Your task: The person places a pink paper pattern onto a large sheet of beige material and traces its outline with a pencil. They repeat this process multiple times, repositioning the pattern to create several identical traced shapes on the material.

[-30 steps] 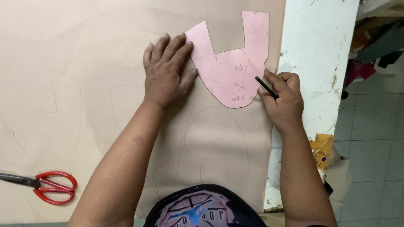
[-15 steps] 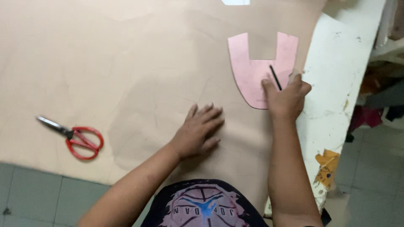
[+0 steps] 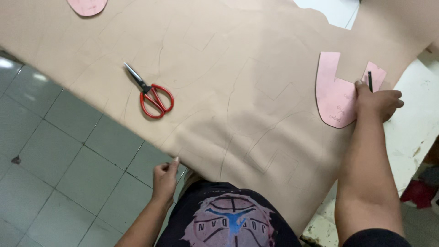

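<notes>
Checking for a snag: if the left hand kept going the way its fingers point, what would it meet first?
The left hand already touches the edge of the tan sheet; farther along, probably the red scissors, though the line is uncertain.

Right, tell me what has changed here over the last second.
The left hand left the tan sheet beside the pink template and drew back to the sheet's near edge, which its fingers now pinch. The right hand still presses the template down with the black pen. The red scissors lie untouched.
</notes>
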`<state>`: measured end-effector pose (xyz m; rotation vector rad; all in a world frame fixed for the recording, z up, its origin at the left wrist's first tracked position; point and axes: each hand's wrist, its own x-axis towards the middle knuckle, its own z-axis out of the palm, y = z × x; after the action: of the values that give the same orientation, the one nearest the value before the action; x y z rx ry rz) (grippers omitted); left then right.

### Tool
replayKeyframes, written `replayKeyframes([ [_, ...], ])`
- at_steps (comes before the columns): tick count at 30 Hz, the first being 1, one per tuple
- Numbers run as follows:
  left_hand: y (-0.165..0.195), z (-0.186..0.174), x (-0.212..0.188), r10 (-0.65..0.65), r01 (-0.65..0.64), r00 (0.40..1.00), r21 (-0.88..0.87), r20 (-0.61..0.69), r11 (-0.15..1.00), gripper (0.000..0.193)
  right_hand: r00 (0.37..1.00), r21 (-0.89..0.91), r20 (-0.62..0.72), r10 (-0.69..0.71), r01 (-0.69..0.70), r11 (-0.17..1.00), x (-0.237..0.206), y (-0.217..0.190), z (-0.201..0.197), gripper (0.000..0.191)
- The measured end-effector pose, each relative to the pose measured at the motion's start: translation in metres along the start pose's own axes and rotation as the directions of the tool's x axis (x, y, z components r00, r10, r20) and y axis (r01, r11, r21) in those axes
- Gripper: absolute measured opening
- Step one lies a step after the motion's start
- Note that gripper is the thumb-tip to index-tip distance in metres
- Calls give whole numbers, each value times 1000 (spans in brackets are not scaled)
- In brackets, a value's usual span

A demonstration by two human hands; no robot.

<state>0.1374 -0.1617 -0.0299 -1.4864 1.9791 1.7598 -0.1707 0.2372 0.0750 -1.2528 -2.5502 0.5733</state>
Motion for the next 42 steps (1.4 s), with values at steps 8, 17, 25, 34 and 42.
replayKeyframes([
  [8, 11, 24, -20, -214, 160, 759, 142, 615, 977, 45, 964, 208, 262, -37, -19, 978, -3, -10, -13, 64],
  [17, 3, 10, -20, 85, -215, 741, 116, 666, 970, 36, 851, 421, 511, -123, -123, 899, -20, 19, -19, 29],
  [25, 51, -37, 27, 691, -685, 710, 364, 137, 632, 34, 920, 319, 391, 20, -156, 935, -118, 147, -40, 37],
  [34, 133, -27, 112, 577, -489, 806, 702, 134, 519, 118, 970, 251, 224, 97, -153, 956, -226, 240, -53, 41],
  [42, 119, -31, 120, 762, -741, 522, 646, 382, 184, 65, 922, 396, 317, 222, -342, 852, -265, 229, -60, 35],
])
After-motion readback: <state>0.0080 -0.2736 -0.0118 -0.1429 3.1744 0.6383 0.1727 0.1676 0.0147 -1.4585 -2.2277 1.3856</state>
